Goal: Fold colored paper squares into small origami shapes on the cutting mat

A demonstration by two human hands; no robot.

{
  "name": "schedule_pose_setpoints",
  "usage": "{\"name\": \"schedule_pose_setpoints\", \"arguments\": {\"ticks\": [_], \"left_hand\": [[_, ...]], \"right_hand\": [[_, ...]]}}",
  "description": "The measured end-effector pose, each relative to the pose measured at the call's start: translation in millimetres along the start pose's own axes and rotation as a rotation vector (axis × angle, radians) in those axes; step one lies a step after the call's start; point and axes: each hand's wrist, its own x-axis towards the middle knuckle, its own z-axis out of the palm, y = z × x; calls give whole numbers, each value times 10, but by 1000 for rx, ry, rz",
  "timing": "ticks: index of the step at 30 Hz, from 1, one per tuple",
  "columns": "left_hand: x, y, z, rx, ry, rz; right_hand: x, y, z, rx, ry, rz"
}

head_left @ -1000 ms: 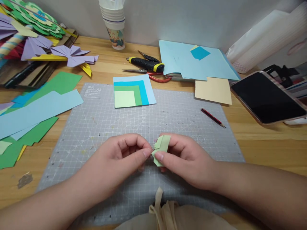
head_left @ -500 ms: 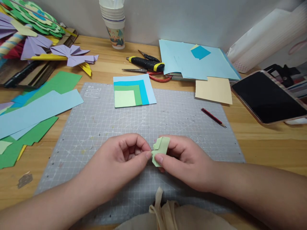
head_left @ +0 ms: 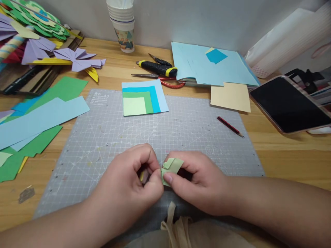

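A small piece of folded light green paper (head_left: 173, 165) is held up over the grey cutting mat (head_left: 103, 137). My right hand (head_left: 199, 181) pinches it between thumb and fingers from the right side. At the paper's left edge, my left hand (head_left: 134, 179) has thumb and forefinger pressed together on it, the other fingers curled in. The underside of the paper and the fingertips behind it are hidden. Beyond my hands on the mat lies a stack of square papers (head_left: 134, 105) in light green, green, blue and pale blue.
A red and black pencil (head_left: 230, 127) lies on the mat's right. Behind are scissors (head_left: 172, 82), a black-yellow cutter (head_left: 157, 68), pale blue sheets (head_left: 193, 65) and paper cups (head_left: 124, 34). A tablet (head_left: 292, 103) lies right; paper strips (head_left: 43, 117) and purple folded flowers (head_left: 76, 58) left.
The green paper has tilted and dropped slightly toward me. My left thumb and forefinger have closed in and bent more at its left edge; my right hand has lowered a little.
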Motion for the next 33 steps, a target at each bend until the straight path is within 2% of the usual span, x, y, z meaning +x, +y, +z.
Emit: {"name": "schedule_pose_setpoints", "arguments": {"ticks": [4,8,12,17,22,33], "left_hand": [[-14,17,-7,186,73,179],[-26,14,-19,261,81,244],[-28,8,-23,253,56,239],[-31,15,-36,161,52,243],[-25,19,-24,139,54,263],[11,13,-47,83,23,209]], "right_hand": [[-13,22,6,-72,1,-54],[-10,24,-5,-90,-9,-115],[-4,10,-9,-60,-8,-132],[13,-24,-24,16,9,-61],[10,-25,-28,-44,11,-34],[3,22,-9,-91,30,-39]]}}
